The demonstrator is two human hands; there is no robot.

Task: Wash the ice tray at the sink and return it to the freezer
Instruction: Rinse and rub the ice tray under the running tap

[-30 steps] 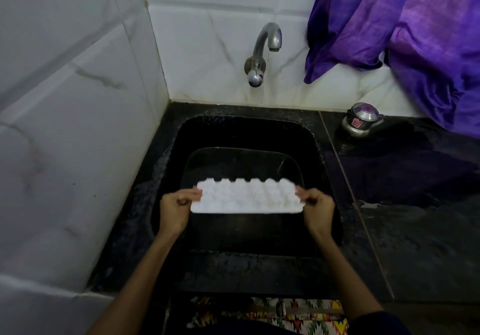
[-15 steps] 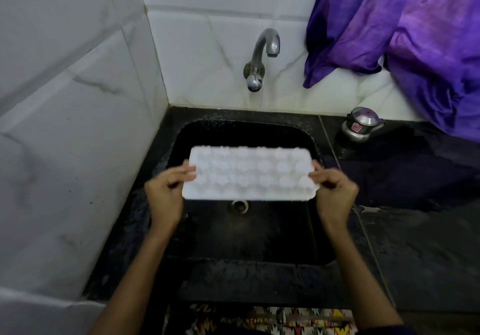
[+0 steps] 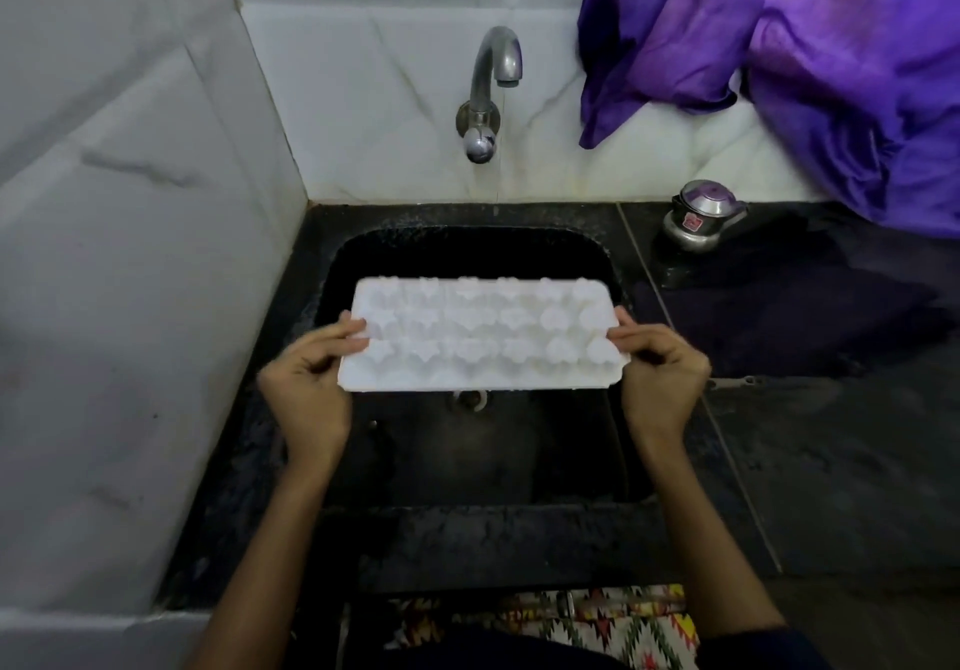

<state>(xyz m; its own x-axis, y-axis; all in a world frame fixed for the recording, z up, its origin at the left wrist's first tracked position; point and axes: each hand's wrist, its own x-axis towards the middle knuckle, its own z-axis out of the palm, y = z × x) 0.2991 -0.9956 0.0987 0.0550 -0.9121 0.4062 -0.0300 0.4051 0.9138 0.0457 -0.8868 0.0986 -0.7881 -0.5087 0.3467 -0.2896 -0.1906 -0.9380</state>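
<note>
Left hand (image 3: 306, 383) has its grip on the left short edge of the tray (image 3: 480, 334), fingers curled over the rim and thumb tucked under. Right hand (image 3: 660, 373) mirrors it on the right short edge, fingers pinching the rim from above. Both grips are closed on the tray, nothing else in either hand.

The tray is white, held up in the air over the sink (image 3: 467, 461), long side running left to right, its bumpy moulded face turned toward the camera. It looks roughly level, perhaps tipped a little toward the person. It touches nothing but the two hands.

Below the tray, the sink is a black basin, and its drain (image 3: 470, 399) peeks out just under the tray's near edge. Behind the sink, a metal tap (image 3: 488, 92) is mounted on the white tiled wall (image 3: 363, 98), spout curving over the basin's far side; a thin line under the spout may be a trickle of water, but that's hard to tell.

Right of the sink, the black desk (image 3: 831, 461) looks wet. At the desk's far edge near the wall sits a small metal pot (image 3: 701, 215) with a domed lid and a red label. Purple cloth (image 3: 805, 46) hangs down the wall above the pot, reaching the desk at the far right.

Nearest the camera, below the sink's front rim, patterned fabric (image 3: 571, 622) shows between the forearms.
</note>
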